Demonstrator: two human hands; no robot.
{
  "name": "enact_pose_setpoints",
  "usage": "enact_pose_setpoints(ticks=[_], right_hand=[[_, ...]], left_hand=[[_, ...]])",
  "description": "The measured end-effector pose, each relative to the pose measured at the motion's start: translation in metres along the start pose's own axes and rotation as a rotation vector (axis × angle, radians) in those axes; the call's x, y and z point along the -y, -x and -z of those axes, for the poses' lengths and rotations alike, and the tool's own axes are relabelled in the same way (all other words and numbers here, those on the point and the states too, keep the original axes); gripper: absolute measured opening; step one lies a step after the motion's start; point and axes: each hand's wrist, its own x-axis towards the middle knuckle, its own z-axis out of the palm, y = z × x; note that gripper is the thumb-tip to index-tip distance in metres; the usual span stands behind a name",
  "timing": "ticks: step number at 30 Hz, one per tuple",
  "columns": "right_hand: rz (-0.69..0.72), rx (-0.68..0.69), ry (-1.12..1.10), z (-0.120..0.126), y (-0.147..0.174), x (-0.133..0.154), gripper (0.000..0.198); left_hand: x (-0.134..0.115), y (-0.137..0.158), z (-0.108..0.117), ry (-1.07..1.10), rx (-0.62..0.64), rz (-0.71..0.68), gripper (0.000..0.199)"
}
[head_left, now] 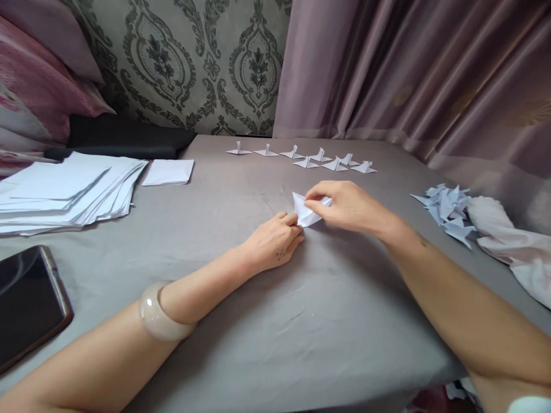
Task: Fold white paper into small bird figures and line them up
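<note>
A partly folded piece of white paper [305, 215] is between my two hands at the middle of the grey-covered table. My left hand [275, 241], fingers curled, pinches its lower left corner. From the right, my right hand [344, 206] grips the paper's upper right side between thumb and fingers. Behind them, several small folded paper figures [321, 155] stand in two staggered rows. More folded paper figures [450, 206] lie in a loose heap to the right.
At the left are spread stacks of white sheets [116, 189], a small square paper pile [169, 172] and a phone [34, 304]. Black cloth [129, 135] lies behind them. White cloth [512, 235] rests at the right edge, below the curtain [387, 63].
</note>
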Motion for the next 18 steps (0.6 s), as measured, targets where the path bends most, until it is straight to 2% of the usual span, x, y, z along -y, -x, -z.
enact_pose_setpoints(ticks=[2, 3, 6, 10, 18], right_hand=[[-0.193, -0.142, -0.035, -0.008, 0.017, -0.008, 0.024], [-0.287, -0.161, -0.036, -0.015, 0.025, -0.012, 0.023], [-0.429, -0.095, -0.074, -0.036, 0.042, -0.018, 0.023], [-0.362, -0.137, -0.168, -0.052, 0.046, -0.015, 0.028], [-0.317, -0.162, -0.307, -0.056, 0.049, -0.002, 0.028]], left_hand=[[-0.001, 0.0, 0.001, 0.005, 0.004, 0.004, 0.032], [-0.001, 0.0, 0.001, 0.008, 0.005, 0.005, 0.033], [-0.001, 0.0, 0.002, 0.015, 0.013, 0.003, 0.034], [-0.002, 0.0, 0.001, 0.007, 0.014, -0.003, 0.035], [-0.004, -0.001, -0.001, -0.022, 0.021, -0.009, 0.035]])
